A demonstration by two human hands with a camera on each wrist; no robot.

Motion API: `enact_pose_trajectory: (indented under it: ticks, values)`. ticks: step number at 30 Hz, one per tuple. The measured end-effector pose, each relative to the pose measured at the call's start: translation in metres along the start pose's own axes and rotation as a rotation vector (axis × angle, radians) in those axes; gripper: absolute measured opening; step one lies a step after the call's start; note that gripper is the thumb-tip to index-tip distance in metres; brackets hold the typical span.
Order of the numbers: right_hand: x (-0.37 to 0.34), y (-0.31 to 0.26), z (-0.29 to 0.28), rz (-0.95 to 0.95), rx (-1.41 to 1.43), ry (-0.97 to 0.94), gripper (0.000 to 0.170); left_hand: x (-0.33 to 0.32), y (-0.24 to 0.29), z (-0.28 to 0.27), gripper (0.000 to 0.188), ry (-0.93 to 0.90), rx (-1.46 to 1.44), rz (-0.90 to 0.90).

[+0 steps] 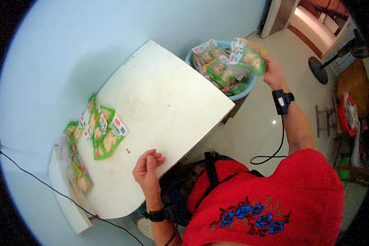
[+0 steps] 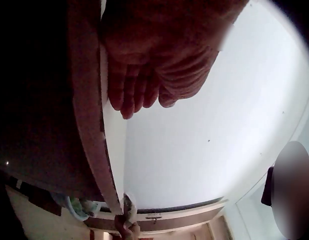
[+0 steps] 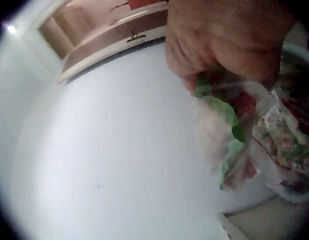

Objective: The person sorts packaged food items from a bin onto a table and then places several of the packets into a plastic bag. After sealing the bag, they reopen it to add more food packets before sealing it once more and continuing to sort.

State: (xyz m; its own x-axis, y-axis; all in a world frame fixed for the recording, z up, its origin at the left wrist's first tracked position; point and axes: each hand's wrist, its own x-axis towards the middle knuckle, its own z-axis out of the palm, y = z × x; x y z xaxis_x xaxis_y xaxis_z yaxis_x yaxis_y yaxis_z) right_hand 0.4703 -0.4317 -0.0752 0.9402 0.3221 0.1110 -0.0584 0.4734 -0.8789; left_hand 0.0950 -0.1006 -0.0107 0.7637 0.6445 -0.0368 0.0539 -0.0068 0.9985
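My right hand grips the edge of a clear, green-edged food packet with pale pieces inside. It holds this packet over a light blue basin heaped with similar packets. In the right wrist view the green edge of the packet hangs below the fingers. My left hand holds nothing at the near edge of the white table, its fingers loosely bent. Several packets lie in a pile on the table to its left, with more packets along the table's far left side.
Behind the table rises a pale blue wall. A black cable crosses the table's left corner. A black round-based stand and a red basket are at the right. Two small dark spots show on the tabletop.
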Motion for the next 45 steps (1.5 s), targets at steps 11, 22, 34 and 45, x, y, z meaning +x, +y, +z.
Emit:
enact_pose_trajectory:
  ticks: [11, 22, 34, 45]
  values:
    - [0.042, 0.04, 0.017, 0.297, 0.13, -0.083, 0.035, 0.002, 0.005, 0.006, 0.023, 0.067, 0.051, -0.036]
    - [0.065, 0.149, 0.063, -0.326, -1.663, 0.171, 0.053, 0.0, -0.001, 0.007, 0.017, 0.098, 0.011, -0.036]
    - [0.049, 0.15, 0.046, -0.519, -1.339, -0.733, 0.059, -0.001, -0.004, 0.005, 0.016, 0.0, 0.068, -0.026]
    - [0.064, 0.09, 0.048, -0.19, -1.39, -0.522, 0.05, 0.025, 0.026, -0.063, 0.019, -0.138, 0.51, 0.316]
